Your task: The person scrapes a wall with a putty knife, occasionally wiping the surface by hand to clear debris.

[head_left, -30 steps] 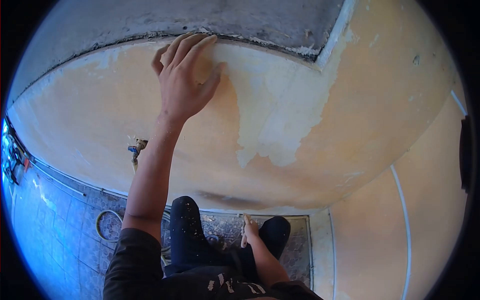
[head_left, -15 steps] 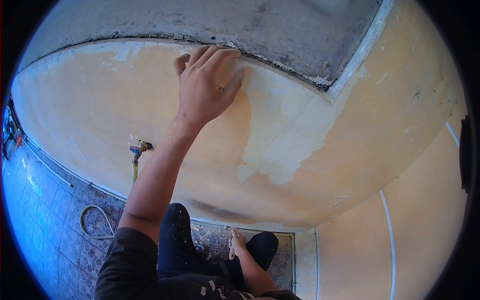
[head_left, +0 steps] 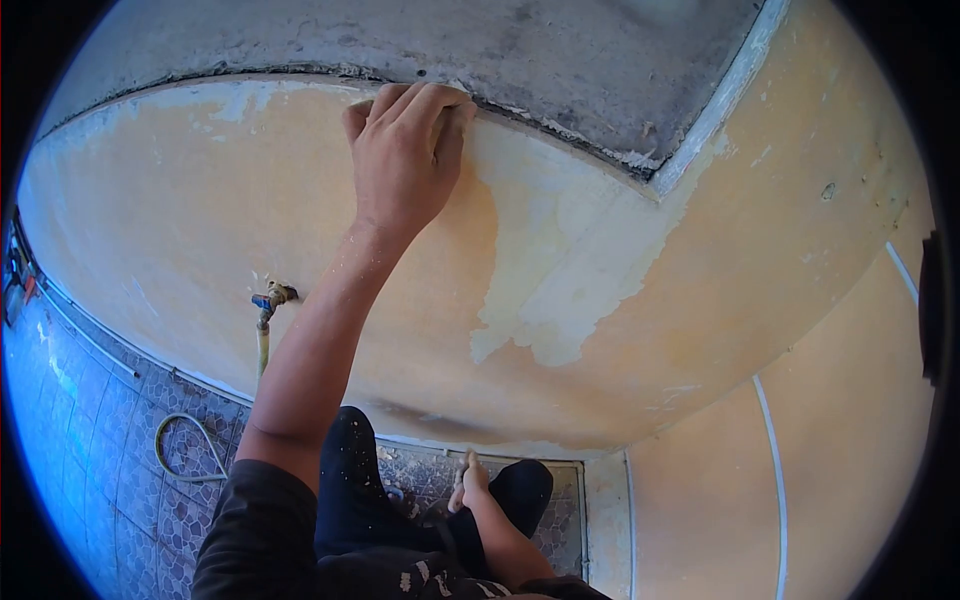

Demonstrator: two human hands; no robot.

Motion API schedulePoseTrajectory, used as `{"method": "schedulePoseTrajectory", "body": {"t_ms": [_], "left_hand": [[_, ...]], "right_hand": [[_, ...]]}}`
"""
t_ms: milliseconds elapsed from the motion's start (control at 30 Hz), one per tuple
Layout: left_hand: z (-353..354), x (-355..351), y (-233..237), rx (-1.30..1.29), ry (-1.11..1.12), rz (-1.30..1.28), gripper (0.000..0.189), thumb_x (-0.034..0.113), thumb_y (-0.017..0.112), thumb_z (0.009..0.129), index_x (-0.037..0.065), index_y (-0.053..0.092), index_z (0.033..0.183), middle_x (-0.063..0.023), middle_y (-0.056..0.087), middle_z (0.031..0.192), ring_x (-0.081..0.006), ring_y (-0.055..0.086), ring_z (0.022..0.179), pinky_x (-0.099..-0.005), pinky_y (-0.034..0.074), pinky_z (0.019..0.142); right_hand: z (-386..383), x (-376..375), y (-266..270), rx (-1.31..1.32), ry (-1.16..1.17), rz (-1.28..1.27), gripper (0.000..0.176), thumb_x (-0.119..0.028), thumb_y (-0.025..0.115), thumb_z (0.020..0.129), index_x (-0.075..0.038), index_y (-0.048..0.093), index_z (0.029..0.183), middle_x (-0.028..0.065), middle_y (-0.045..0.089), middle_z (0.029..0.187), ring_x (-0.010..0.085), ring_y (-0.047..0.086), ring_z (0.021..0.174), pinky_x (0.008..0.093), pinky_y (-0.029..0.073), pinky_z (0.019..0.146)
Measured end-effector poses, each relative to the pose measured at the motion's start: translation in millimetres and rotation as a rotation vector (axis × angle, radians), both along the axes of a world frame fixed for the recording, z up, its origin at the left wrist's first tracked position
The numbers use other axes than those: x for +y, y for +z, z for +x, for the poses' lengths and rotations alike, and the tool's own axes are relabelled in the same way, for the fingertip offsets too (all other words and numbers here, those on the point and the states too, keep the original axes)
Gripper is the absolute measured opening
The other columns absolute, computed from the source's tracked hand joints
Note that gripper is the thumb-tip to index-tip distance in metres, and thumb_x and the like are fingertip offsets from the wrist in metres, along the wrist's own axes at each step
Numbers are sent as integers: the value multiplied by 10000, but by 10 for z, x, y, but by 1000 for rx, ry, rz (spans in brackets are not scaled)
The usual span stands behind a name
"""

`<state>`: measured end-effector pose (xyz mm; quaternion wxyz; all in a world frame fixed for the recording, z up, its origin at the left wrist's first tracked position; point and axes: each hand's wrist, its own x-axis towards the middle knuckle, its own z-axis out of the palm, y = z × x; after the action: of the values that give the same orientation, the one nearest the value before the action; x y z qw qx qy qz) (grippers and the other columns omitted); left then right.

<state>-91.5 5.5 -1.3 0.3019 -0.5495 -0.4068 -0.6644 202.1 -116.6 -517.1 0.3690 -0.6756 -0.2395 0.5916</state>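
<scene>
My left hand (head_left: 405, 150) is raised to the top edge of the yellow-painted wall (head_left: 300, 190). Its fingers curl at the ledge and the thumb is pressed against the index finger; whatever lies between them is hidden. Low down near my right knee, my right hand (head_left: 474, 482) is closed around a pale-handled tool (head_left: 457, 498), whose working end I cannot make out. To the right of my left hand, a whitish bare patch (head_left: 560, 270) with ragged edges runs down the wall.
Above the wall edge lies a grey rough surface (head_left: 560, 60). A tap (head_left: 272, 297) with a hose juts from the wall, left of my forearm. Looped hose (head_left: 190, 447) lies on the patterned floor tiles (head_left: 140, 500). Pale flakes are scattered near my legs.
My left thumb has closed in against the index finger, and the hand has shifted slightly left along the ledge. My right hand stays low, with only slight movement.
</scene>
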Motion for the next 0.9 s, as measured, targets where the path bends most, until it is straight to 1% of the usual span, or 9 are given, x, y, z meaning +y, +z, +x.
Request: {"method": "schedulePoseTrajectory", "body": {"t_ms": [33,67,200,233,300,400,467,567,900], "left_hand": [[0,13,-3,3,-2,30,25,171,696,924,170,694,949,52,697,898,-196,614,939,-398,333,911],[5,7,-10,-3,-8,33,25,171,696,924,170,694,949,52,697,898,-196,614,939,-398,333,911],[32,6,-27,42,44,41,103,210,736,881,175,701,972,53,666,932,-196,599,966,-397,327,909],[37,16,-33,60,77,48,136,224,749,865,178,706,986,50,655,950,-196,592,976,-397,324,908],[19,37,-46,75,68,56,161,230,756,853,184,710,1001,46,650,965,-194,590,989,-397,322,907],[-20,77,-64,93,70,78,195,237,763,839,192,714,1023,44,644,981,-189,588,1005,-396,319,907],[-31,96,-85,98,73,86,203,238,763,837,195,713,1029,46,643,981,-185,590,1008,-396,317,907],[-36,128,-93,112,93,90,209,247,765,833,201,711,1030,53,649,987,-177,596,1032,-391,317,913],[-17,113,-105,100,83,105,218,258,770,825,203,710,1028,61,666,1012,-160,602,1061,-391,316,921]], "right_hand": [[-23,64,-12,189,-137,-65,458,-534,550,1039,-107,601,880,9,512,609,149,448,441,326,355,425],[-152,111,315,218,-135,25,481,-559,516,1045,-115,594,877,0,485,589,146,422,429,319,325,414],[-488,517,2119,218,-4,481,443,-479,447,1093,-106,591,902,-7,424,542,128,389,417,292,315,408],[-426,673,2464,-6,41,698,443,-473,439,1099,-108,591,902,-19,447,577,98,391,436,277,310,411],[-493,757,3446,-72,-57,932,357,-408,496,1098,-118,585,909,-50,493,685,35,427,508,240,345,440],[-388,1029,4337,-573,79,1347,372,-365,560,1074,-60,585,863,29,558,696,118,449,507,323,393,496],[-525,1070,4814,-687,120,1388,395,-342,578,1064,-24,588,830,75,567,652,165,455,488,370,402,510],[-636,1066,5136,-858,172,1280,397,-362,582,1064,-25,629,859,4,519,594,103,484,502,304,379,486],[-865,1028,5233,-754,97,1199,416,-360,600,1058,-3,644,849,17,539,598,103,541,482,288,425,438]]}}
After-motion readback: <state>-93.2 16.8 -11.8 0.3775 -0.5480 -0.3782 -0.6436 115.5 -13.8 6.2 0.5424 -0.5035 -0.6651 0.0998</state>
